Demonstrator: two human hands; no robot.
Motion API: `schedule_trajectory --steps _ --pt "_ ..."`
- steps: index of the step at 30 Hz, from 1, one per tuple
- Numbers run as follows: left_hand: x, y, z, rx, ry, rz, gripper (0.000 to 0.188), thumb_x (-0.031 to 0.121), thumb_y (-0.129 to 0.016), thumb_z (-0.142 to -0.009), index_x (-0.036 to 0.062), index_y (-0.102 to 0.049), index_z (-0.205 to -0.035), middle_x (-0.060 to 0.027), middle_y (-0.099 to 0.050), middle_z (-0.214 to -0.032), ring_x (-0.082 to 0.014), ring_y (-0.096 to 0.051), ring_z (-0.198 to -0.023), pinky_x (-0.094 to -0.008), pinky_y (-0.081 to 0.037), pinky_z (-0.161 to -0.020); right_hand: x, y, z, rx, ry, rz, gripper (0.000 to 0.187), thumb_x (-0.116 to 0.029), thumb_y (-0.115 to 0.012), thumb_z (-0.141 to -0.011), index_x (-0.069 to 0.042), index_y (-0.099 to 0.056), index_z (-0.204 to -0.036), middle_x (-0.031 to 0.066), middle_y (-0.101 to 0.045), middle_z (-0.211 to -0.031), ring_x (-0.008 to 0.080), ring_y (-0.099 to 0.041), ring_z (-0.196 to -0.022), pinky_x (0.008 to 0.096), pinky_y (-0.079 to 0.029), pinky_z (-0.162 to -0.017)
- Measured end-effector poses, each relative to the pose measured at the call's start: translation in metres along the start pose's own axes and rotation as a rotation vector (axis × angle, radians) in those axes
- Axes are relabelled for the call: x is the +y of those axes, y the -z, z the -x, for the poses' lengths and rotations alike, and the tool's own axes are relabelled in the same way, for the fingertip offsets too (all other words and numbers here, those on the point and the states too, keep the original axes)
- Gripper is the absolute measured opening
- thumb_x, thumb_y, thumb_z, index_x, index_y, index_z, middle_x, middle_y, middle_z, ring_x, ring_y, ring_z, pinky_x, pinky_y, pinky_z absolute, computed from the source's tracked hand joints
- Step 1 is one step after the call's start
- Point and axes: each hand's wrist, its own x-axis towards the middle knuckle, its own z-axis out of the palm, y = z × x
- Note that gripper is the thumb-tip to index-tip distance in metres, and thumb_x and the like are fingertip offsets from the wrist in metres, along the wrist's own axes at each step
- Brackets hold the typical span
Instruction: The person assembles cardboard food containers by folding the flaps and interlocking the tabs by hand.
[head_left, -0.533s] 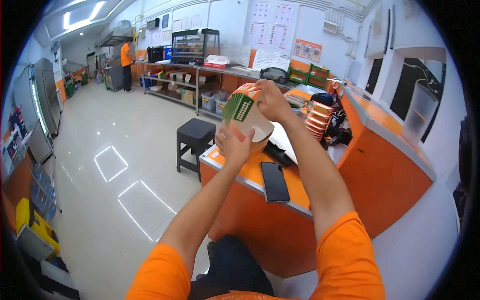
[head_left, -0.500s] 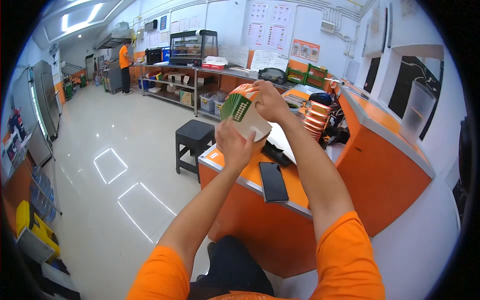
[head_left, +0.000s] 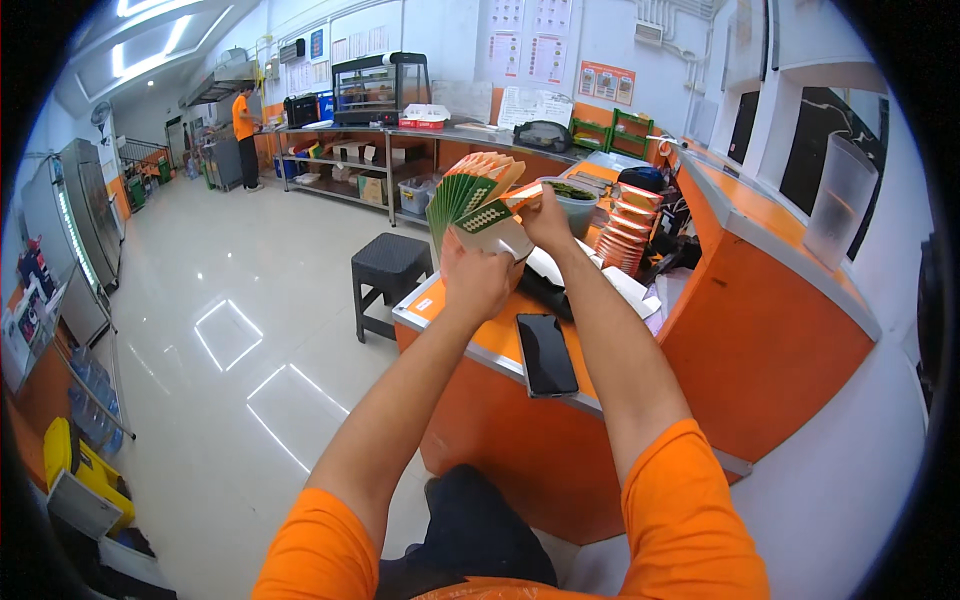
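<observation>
In front of me, over the counter, is a fanned stack of flat printed paper packaging (head_left: 470, 195), green, orange and white. My left hand (head_left: 476, 275) is closed round its lower end, the thumb lying across the pieces. My right hand (head_left: 546, 222) pinches the right edge of the nearest piece, which stands apart from the others in the fan. Below the hands, a black phone (head_left: 547, 355) lies on the orange counter (head_left: 497, 335). Partly behind my right forearm is a dark, long object (head_left: 545, 292) that I cannot make out.
A stack of orange-and-white paper containers (head_left: 628, 232) and a grey tub (head_left: 574, 205) stand on the counter. Beyond the counter's left corner is a black stool (head_left: 390, 262). A raised orange partition (head_left: 760, 330) bounds the right. A co-worker (head_left: 244, 135) stands far left.
The packaging has spread into a wider fan. My right hand has come down from the stack's top to the edge of the nearest piece. My left hand's grip has turned.
</observation>
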Motion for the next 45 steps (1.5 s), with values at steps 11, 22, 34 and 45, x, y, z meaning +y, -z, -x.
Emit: schedule_trajectory --steps 11,22,34,45 --pt "-0.015 -0.008 0.005 0.022 0.024 0.062 0.022 0.028 -0.056 -0.091 0.0156 -0.074 -0.086 -0.0067 -0.073 -0.083 -0.024 -0.066 -0.093 -0.0546 -0.02 -0.111 0.011 -0.018 0.005 -0.396 0.082 0.434 0.033 -0.021 -0.051 -0.095 0.004 -0.063 -0.112 0.0293 -0.065 -0.108 0.0431 -0.063 -0.102 0.0457 -0.049 -0.092" --pt "-0.023 0.008 0.011 -0.144 -0.13 0.022 0.049 0.022 -0.065 -0.084 0.0166 -0.055 -0.132 -0.0087 -0.056 -0.129 -0.0283 -0.047 -0.126 -0.0547 -0.027 -0.107 0.012 -0.003 0.01 -0.285 -0.175 0.07 0.04 -0.028 -0.056 -0.094 -0.004 -0.059 -0.126 0.0156 -0.067 -0.112 0.0254 -0.067 -0.09 0.0393 -0.057 -0.067" --pt "-0.002 0.042 0.108 0.123 -0.005 0.216 0.055 0.014 -0.069 -0.08 0.0128 -0.053 -0.132 -0.0142 -0.042 -0.142 -0.0368 -0.032 -0.138 -0.053 -0.025 -0.111 0.027 0.056 0.034 -0.609 -0.197 0.778 0.064 -0.033 -0.09 -0.068 -0.006 -0.067 -0.122 0.0162 -0.07 -0.112 0.0282 -0.069 -0.093 0.0381 -0.058 -0.077" --pt "-0.147 0.05 0.495 -0.806 1.217 0.159 0.08 0.055 -0.066 -0.085 0.0105 -0.042 -0.147 -0.0258 -0.025 -0.156 -0.0507 -0.014 -0.145 -0.0593 -0.016 -0.117 0.03 0.066 0.012 -0.403 -0.137 1.0 0.026 -0.017 -0.071 -0.076 -0.002 -0.074 -0.097 0.0217 -0.071 -0.103 0.0342 -0.07 -0.09 0.0394 -0.056 -0.078"
